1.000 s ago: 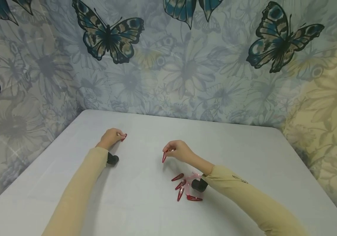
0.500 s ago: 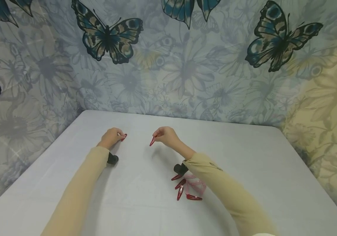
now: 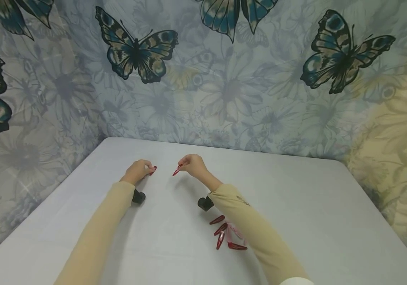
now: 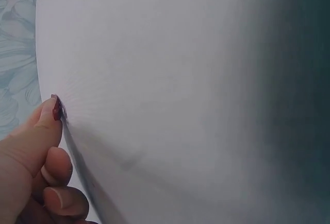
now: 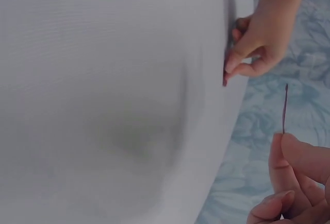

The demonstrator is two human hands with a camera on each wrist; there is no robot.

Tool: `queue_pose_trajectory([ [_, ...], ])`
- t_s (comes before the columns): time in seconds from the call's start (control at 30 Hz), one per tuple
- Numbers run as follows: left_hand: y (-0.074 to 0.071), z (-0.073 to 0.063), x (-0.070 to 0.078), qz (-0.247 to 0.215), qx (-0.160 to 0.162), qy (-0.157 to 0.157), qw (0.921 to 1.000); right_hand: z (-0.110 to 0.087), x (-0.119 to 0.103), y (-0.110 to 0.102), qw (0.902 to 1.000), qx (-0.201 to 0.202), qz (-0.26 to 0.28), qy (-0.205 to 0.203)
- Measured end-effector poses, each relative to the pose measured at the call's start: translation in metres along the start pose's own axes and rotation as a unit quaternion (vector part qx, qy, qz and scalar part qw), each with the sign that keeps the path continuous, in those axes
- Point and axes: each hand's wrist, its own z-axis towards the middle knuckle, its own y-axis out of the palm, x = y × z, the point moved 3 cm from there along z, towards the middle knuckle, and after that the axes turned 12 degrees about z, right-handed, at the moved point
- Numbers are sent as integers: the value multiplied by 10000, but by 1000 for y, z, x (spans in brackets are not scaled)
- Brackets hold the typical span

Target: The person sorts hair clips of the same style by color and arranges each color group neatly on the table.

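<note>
My left hand point(image 3: 137, 171) pinches a red snap hair clip point(image 3: 153, 170) low over the far left part of the white table; in the left wrist view only a small red part of that clip point(image 4: 57, 108) shows at the thumb tip. A short way to its right, my right hand point(image 3: 194, 166) holds a second red hair clip point(image 3: 176, 171) between thumb and fingers, its free end pointing down and left. Seen edge-on in the right wrist view, this clip point(image 5: 284, 108) looks like a thin dark line. The two clips are apart.
Several red hair clips, such as this clip point(image 3: 220, 240), lie fanned out nearer me on the white table point(image 3: 167, 245). Beside them is a crumpled, see-through pink item point(image 3: 236, 232), partly hidden under my right sleeve point(image 3: 249, 221). A butterfly-patterned wall point(image 3: 224, 87) stands behind the table.
My right hand has moved left and away from me with its hair clip, closer to my left hand. The left hand keeps its place and its clip. The head view has shifted slightly.
</note>
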Motion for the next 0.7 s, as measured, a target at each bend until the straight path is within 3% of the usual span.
queue_pose_trajectory([
  [0.2, 2, 5, -5, -7, -130, -14, 9999, 14, -1, 12, 10000, 15, -49, 68],
  [0.43, -3, 8, -7, 121, -13, -78, 9999, 25, -2, 31, 9997, -24, 206, -138],
  [0.6, 2, 7, -3, 34, -183, -71, 9998, 32, 6, 38, 9998, -44, 139, 160],
  [0.7, 2, 4, -2, 10, -93, -84, 9999, 65, 36, 51, 9998, -105, 89, 167],
])
